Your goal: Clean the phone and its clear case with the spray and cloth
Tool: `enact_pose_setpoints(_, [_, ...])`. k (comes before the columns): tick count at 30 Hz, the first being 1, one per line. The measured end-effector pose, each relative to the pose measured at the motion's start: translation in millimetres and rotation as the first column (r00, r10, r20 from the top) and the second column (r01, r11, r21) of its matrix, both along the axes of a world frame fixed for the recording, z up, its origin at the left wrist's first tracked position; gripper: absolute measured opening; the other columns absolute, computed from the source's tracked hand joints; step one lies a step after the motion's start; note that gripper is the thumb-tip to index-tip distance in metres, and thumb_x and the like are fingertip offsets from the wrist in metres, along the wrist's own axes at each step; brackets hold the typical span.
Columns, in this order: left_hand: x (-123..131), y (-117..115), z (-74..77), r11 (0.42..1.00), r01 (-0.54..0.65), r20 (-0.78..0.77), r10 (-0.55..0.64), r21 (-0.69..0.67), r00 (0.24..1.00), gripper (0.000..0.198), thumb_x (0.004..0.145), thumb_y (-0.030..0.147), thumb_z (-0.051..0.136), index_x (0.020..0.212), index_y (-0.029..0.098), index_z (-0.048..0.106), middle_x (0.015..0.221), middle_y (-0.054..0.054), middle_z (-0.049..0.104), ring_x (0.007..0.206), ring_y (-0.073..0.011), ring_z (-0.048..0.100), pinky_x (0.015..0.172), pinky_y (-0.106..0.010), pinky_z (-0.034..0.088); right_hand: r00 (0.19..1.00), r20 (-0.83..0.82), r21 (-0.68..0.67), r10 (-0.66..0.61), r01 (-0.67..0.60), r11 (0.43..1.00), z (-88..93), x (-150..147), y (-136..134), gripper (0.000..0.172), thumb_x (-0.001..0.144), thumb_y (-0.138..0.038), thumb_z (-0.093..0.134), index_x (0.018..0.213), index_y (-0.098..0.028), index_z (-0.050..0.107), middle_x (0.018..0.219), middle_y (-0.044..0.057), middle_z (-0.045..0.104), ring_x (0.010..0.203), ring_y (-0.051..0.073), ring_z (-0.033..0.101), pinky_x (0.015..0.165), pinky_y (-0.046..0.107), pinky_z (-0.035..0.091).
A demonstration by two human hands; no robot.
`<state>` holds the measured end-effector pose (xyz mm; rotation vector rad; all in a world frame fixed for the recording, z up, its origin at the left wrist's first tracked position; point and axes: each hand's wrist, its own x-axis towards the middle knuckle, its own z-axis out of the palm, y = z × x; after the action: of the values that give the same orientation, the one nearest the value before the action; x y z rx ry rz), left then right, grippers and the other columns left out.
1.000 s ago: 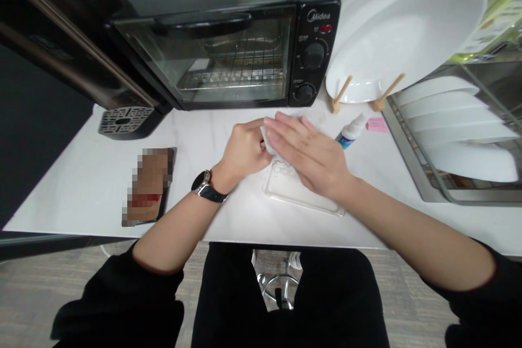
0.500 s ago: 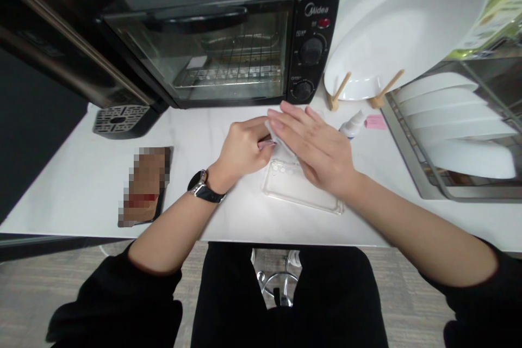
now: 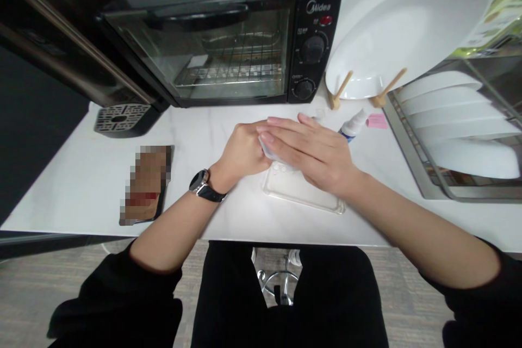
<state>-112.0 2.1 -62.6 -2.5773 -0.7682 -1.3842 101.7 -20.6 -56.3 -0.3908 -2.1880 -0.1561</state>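
Observation:
My left hand (image 3: pixel 246 151), with a black-strapped watch on its wrist, is curled above the counter. Whatever its fingers hold is covered by my right hand (image 3: pixel 316 152), which lies across them with fingers straight and close together. A thin white wipe (image 3: pixel 267 149) shows under the right fingers, pressed toward the left hand. Just below the right palm, a clear phone case (image 3: pixel 304 196) lies on the counter, partly hidden. Beyond the right hand stands a small white bottle (image 3: pixel 354 125) with a blue label.
A phone (image 3: pixel 147 185) lies on the white counter (image 3: pixel 61 185) at left. Behind are a black toaster oven (image 3: pixel 196 54) and a drip tray (image 3: pixel 122 119). Right of these are white plates (image 3: pixel 411 32), a pink slip (image 3: pixel 377 120) and a dish rack (image 3: pixel 424 190).
My right hand has slid slightly down and left over the left hand, carrying the wipe along. The pinkish edge at the left fingers is now covered. More of the bottle shows.

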Motion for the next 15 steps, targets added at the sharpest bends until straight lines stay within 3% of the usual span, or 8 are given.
enact_pose_setpoints(3, [-2,-2,1.6,0.999,-0.017,0.011,0.017,-0.039,1.000,0.018,0.095,0.023,0.057,0.077,0.022,0.059,0.072,-0.001,0.071,0.061,-0.0157,0.067,0.057,-0.029,0.050,0.998,-0.038,-0.061,-0.041,0.038,0.997,2.7,6,5,0.063,0.117,-0.019,0.039,0.176,-0.037,0.027,0.159,0.001,0.068,0.154,0.019,0.058,0.129,0.049,0.054])
enact_pose_setpoints(6, [-5,-3,4.4,0.998,0.005,-0.008,-0.006,-0.068,1.000,0.019,0.100,0.027,0.056,0.086,0.021,0.067,0.089,-0.005,0.080,0.079,-0.0178,0.078,0.069,-0.028,0.059,0.996,-0.047,-0.100,-0.082,0.077,0.992,4.3,10,10,0.055,0.118,-0.022,0.038,0.170,-0.039,0.043,0.153,0.001,0.073,0.149,0.021,0.064,0.125,0.050,0.058])
enact_pose_setpoints(10, [-7,-3,5.7,0.993,0.098,-0.040,-0.101,-0.060,0.994,0.024,0.102,0.030,0.052,0.102,0.019,0.074,0.099,-0.007,0.083,0.085,-0.0187,0.081,0.071,-0.029,0.063,0.993,-0.092,-0.027,0.068,-0.071,0.997,4.5,8,9,0.041,0.116,-0.025,0.049,0.153,-0.031,0.064,0.133,0.003,0.083,0.130,0.020,0.077,0.110,0.043,0.067])
enact_pose_setpoints(15, [-8,-6,10.1,0.978,0.155,-0.059,-0.165,-0.143,0.985,0.031,0.109,0.038,0.056,0.114,0.020,0.080,0.114,-0.007,0.086,0.099,-0.0192,0.084,0.081,-0.029,0.068,0.974,-0.157,0.049,0.162,-0.156,0.987,10.2,6,4,0.031,0.112,-0.023,0.058,0.137,-0.015,0.073,0.115,0.011,0.086,0.115,0.023,0.083,0.097,0.037,0.072])
